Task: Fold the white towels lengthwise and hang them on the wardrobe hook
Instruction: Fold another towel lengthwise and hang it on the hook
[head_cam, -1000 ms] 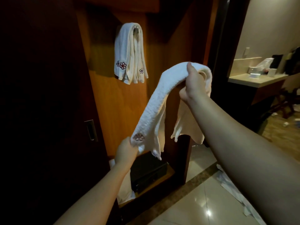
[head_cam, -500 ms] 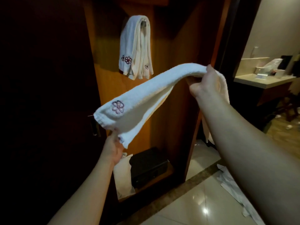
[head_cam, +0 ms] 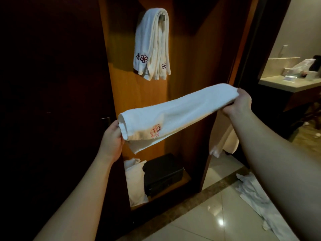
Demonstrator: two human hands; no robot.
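Observation:
A white towel (head_cam: 180, 112) with a red flower emblem stretches between my hands, folded lengthwise into a long band. My left hand (head_cam: 112, 140) grips its lower left end. My right hand (head_cam: 240, 104) grips the higher right end, and a loose part of the towel hangs down behind my right forearm. Above, several folded white towels (head_cam: 152, 44) with flower emblems hang from the wardrobe hook (head_cam: 162, 16), whose metal shows at their top.
The open wooden wardrobe (head_cam: 194, 58) has a dark door (head_cam: 52, 101) on the left. On its bottom shelf sit a black safe (head_cam: 162, 173) and a white pillow (head_cam: 134, 181). White linen (head_cam: 255, 197) lies on the tiled floor. A counter (head_cam: 284, 83) stands at right.
My left hand rose with its towel end while my right hand dropped. The towel went from hanging steeply to stretched nearly level below the hung towels.

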